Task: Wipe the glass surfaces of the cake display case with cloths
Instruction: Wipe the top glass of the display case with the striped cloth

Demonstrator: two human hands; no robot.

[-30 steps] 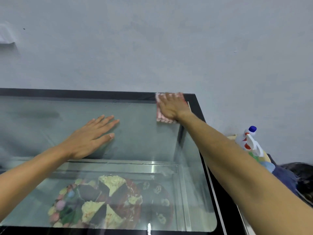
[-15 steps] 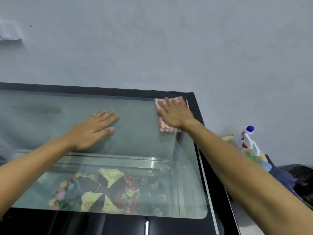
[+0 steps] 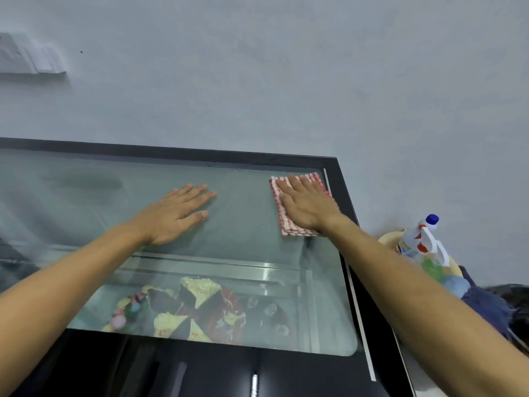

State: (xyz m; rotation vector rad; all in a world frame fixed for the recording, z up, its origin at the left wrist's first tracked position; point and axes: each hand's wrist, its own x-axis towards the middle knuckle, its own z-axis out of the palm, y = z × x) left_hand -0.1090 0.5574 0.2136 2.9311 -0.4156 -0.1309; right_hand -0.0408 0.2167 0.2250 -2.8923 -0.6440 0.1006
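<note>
In the head view, the right hand had drawn the folded red-and-white striped cloth back from the far right corner toward the person over the last second, a short stroke along the right edge of the glass. The left hand had stayed put. I judged the corner strip now wiped and the wide pane to the left still to do.

The right hand lay spread, palm pressing the cloth onto the flat glass top of the black-framed cake display case. The left hand lay flat and spread on bare glass, bracing. The glass looked hazy, perhaps with damp film or only reflections.
</note>
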